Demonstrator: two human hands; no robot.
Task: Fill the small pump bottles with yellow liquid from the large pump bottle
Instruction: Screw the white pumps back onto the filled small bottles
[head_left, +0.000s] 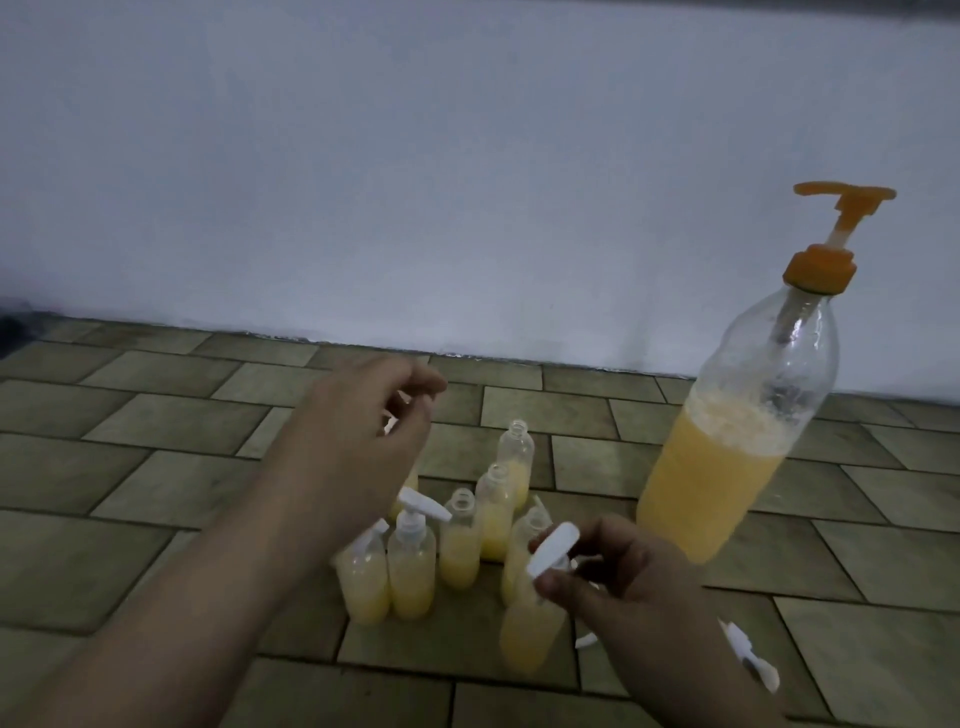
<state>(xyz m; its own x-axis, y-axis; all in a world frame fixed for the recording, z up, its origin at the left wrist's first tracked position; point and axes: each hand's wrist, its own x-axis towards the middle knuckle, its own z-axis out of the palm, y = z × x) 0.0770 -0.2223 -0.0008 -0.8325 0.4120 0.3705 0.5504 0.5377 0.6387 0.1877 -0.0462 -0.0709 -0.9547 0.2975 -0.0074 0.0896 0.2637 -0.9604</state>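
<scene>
The large clear bottle (727, 457) with an orange pump (836, 208) stands at right, about half full of yellow liquid. Several small bottles (460, 545) of yellow liquid cluster on the floor in the middle; some are uncapped (514, 457), two at the left carry white pumps (413, 551). My right hand (623, 577) grips the white pump head (553, 551) on a small bottle (530, 634) at the front of the group. My left hand (363, 431) hovers over the cluster's left side with fingers curled, something white showing between them.
Loose white pump parts (748, 654) lie on the tiled floor (156, 467) at lower right, beside my right forearm. A pale wall (467, 156) runs along the back of the floor.
</scene>
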